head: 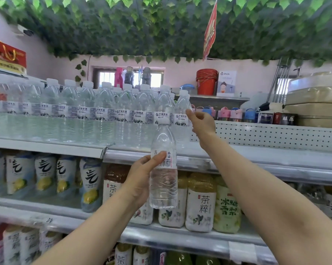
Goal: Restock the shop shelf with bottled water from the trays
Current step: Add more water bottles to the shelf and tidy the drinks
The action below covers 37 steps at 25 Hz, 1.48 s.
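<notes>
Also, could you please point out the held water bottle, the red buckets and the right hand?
held water bottle (pixel 164 186), head view, clear lower body
red buckets (pixel 206 85), head view, front wall
right hand (pixel 203 124), head view, middle of hand

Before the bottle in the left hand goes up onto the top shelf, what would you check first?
1. Left hand grips the held water bottle upright: ok.
2. Its cap is on: ok.
3. Bare top shelf space right of the end bottle: ok.
4. Right hand out of that space: not ok, it hangs just beside the end bottle.
5. Right hand touching the end bottle: cannot tell.
</notes>
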### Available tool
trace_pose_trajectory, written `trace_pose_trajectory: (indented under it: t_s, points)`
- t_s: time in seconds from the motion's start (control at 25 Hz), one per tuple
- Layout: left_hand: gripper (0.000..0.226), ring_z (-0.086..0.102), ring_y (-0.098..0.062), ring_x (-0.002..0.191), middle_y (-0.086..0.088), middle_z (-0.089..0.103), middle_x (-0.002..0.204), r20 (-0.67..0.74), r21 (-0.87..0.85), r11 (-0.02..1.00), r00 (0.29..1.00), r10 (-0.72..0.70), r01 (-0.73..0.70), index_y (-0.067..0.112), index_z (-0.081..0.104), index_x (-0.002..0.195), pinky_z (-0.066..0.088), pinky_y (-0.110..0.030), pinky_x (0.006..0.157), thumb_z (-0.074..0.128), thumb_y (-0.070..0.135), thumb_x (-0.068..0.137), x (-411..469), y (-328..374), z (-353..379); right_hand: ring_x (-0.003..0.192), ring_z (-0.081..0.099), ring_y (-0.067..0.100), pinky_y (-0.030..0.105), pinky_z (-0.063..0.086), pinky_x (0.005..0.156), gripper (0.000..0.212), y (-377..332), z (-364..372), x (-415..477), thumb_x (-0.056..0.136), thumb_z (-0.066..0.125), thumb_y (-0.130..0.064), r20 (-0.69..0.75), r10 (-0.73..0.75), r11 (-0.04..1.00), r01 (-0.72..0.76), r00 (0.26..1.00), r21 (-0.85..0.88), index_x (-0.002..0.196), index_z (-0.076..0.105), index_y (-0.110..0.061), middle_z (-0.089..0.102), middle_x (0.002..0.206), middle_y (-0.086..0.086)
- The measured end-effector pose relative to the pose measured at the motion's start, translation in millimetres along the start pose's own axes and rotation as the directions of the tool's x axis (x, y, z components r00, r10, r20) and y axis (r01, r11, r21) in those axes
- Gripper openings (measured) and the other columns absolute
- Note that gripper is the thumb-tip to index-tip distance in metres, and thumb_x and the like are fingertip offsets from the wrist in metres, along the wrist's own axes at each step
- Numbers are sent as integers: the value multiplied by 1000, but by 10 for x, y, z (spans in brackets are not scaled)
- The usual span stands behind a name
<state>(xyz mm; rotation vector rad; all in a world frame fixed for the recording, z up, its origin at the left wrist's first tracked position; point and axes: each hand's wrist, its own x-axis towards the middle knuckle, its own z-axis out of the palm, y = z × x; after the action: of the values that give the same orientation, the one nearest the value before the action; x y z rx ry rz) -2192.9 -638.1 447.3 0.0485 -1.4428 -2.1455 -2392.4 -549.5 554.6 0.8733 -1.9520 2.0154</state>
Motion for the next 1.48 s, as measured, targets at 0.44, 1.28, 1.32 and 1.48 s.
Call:
trace_pose_trajectory:
  t_s: [0.44, 1.28, 1.32, 1.48]
  points:
    - [71, 69, -31, 105, -13, 73, 116, 221, 122, 990, 971, -92, 66, 12, 65, 127, 48, -54, 104, 65, 66, 81, -52, -49, 581, 95, 68, 22, 39, 58, 78, 44, -440, -595, -821, 88, 77, -33, 346, 131, 972, -189, 929, 142, 120, 70, -3, 74, 108, 8]
    - [88, 20, -23, 150, -4, 24, 163, -253, 766, 608, 773, 581, -207, 16, 25, 157, 23, -43, 119, 67, 52, 89, 798, 9, 225, 99, 74, 22, 31, 59, 73, 56, -685, -710, -69, 78, 86, -23, 265, -81, 988, 42, 961, 149, 129, 64, -11, 75, 112, 7]
    - [92, 13, -24, 152, -4, 18, 165, -248, 809, 561, 761, 600, -179, 15, 21, 158, 18, -43, 121, 66, 53, 88, 878, -41, 187, 98, 75, 21, 31, 59, 73, 58, -662, -646, -24, 78, 87, -22, 261, -81, 989, 44, 962, 144, 130, 63, -11, 75, 112, 6]
    - [108, 2, -26, 154, -6, 3, 169, -238, 874, 464, 708, 665, -142, 11, 5, 160, 11, -43, 123, 63, 62, 85, 1042, -164, 146, 100, 73, 22, 35, 60, 80, 64, -452, -385, 145, 77, 89, -19, 225, -91, 991, 67, 970, 115, 134, 60, -12, 72, 115, 7]
